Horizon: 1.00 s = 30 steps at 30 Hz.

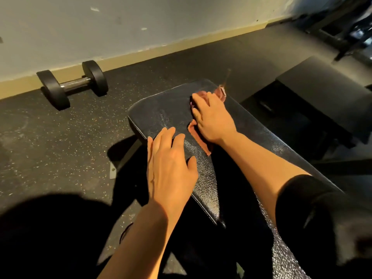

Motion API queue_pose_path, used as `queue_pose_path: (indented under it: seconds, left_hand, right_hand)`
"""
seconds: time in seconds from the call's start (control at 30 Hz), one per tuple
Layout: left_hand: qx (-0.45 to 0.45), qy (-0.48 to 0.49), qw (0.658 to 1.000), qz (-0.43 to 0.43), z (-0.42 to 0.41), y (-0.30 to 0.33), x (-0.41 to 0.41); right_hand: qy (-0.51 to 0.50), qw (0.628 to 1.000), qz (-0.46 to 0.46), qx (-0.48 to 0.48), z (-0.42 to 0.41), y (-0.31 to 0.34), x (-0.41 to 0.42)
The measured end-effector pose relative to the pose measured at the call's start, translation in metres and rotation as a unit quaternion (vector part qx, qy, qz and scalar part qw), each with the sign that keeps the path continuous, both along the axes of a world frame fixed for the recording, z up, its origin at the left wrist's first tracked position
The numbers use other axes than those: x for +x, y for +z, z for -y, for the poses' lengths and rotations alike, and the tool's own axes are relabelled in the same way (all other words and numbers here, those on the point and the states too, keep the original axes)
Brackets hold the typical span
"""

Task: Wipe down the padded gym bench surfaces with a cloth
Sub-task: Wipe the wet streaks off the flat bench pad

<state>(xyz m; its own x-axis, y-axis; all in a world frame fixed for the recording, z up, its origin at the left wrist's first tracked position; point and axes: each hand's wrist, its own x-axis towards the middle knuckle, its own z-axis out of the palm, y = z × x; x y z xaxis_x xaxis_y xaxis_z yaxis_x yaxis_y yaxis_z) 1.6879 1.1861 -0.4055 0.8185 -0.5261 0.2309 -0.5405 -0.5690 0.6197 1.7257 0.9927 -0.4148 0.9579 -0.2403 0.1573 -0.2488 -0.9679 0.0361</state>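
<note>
Pressing reddish-brown cloth onto black padded counter, our right hand fingers lie flat; left hand fingers rest spread.

Dim, warm yellowish light; sheen glints on the table pad; deep black shadow fills the lower left below it; cloth tip motion-blurred; wide-angle bending at the edges.

Dumbbell: black, lay on my floor by the skirting.
Floor: dark speckled rubber.
Wall: pale, scuffed, above a yellowish skirting board.
Far right: another black padded bench; dark equipment frame behind.
</note>
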Motion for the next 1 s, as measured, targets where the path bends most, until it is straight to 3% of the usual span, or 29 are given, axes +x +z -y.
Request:
queue_pose_path:
  seconds: [0.1,0.2,0.37,0.5,0.6,0.7,0.87,1.0]
  left_hand:
    - [0.007,-0.048,0.999,0.01,0.009,0.002,-0.021]
    - [0.006,-0.091,0.996,0.013,0.016,0.0,-0.037]
    - [0.016,-0.086,0.996,0.029,0.017,-0.003,-0.039]
    - [0.044,-0.086,0.994,0.053,0.02,-0.006,-0.039]
    - [0.05,-0.093,0.992,0.063,0.023,-0.006,-0.049]
    - [0.047,-0.104,0.991,0.064,0.022,-0.006,-0.062]
    - [0.056,-0.106,0.991,0.059,0.003,-0.007,-0.064]
    - [0.057,-0.061,0.996,0.028,-0.029,-0.005,-0.049]
  right_hand:
    - [-0.025,0.997,-0.068,0.006,0.024,-0.001,-0.046]
    - [-0.104,0.992,-0.063,-0.045,0.063,0.003,-0.101]
    - [-0.229,0.972,0.047,0.003,0.05,-0.002,-0.103]
    - [-0.131,0.988,0.07,0.04,0.02,-0.008,-0.065]
    - [-0.097,0.988,0.071,0.097,0.023,-0.007,-0.082]
    - [-0.109,0.991,0.056,0.058,0.046,-0.008,-0.132]
    - [-0.24,0.969,0.049,0.03,0.048,-0.01,-0.185]
    - [-0.165,0.986,0.031,0.025,-0.019,-0.012,-0.131]
